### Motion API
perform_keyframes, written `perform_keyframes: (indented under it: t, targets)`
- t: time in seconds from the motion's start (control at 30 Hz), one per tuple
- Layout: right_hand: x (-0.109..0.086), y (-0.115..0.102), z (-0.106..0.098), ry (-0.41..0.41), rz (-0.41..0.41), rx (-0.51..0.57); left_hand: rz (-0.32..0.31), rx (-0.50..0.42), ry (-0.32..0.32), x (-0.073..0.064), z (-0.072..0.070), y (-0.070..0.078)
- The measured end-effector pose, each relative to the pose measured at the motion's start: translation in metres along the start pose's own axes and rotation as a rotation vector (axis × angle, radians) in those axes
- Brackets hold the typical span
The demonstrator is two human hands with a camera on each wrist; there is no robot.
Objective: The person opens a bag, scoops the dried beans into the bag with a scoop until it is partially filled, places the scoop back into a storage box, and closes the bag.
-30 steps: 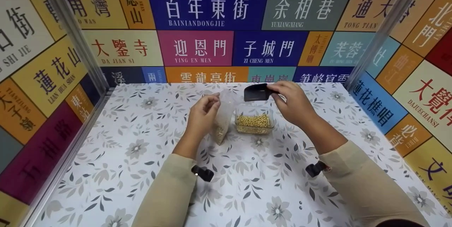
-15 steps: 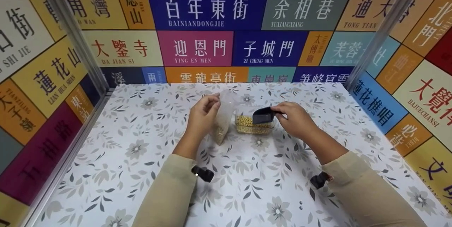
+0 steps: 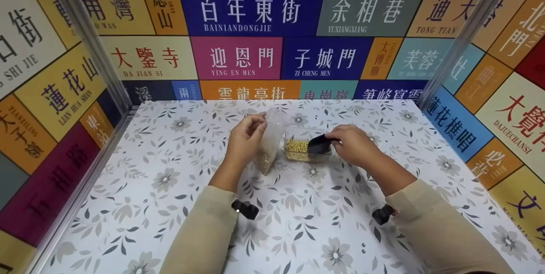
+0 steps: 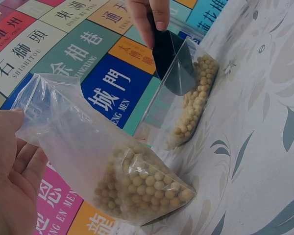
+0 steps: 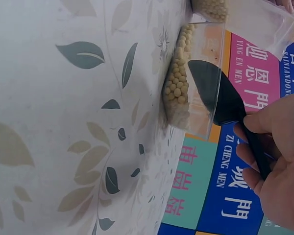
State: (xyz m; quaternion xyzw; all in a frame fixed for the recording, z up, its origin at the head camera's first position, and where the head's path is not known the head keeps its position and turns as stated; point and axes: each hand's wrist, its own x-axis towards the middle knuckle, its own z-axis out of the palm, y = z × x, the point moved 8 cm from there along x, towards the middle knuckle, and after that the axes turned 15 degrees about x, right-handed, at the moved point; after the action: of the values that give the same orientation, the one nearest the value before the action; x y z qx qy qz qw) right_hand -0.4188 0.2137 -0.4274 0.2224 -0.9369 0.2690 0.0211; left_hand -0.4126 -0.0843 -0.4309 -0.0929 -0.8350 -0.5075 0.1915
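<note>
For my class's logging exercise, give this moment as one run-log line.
left hand: holds bag near top | right hand: grips scoop | scoop: partly inside box, tilted | beans: in box and bag

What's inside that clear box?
Round yellowish beans and part of the black scoop. From above, the scoop covers some beans; the middle of the pile is hidden too.

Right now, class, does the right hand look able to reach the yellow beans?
Probably yes: the right hand holds the black scoop, which dips inside the clear container at the yellow beans. No lid covers the opening, and the plastic bag stands on the container's other side, away from that hand.
</note>
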Motion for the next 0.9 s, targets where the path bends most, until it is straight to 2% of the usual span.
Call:
perform_keyframes:
  t: [0.17,0.43,0.77,0.9]
  targets:
    - [0.004,-0.009,0.001,-0.006,-0.045,-0.052,0.008,0.016,0.001,0.0,0.0,0.001]
    - [0.01,-0.019,0.002,-0.023,-0.053,-0.125,-0.021,0.034,-0.004,0.0,0.0,-0.001]
    - [0.011,-0.021,0.001,-0.033,-0.064,-0.124,-0.013,0.029,0.0,0.001,0.001,-0.003]
    - [0.011,-0.019,0.004,-0.046,-0.036,-0.121,-0.01,0.024,0.0,0.001,0.001,-0.003]
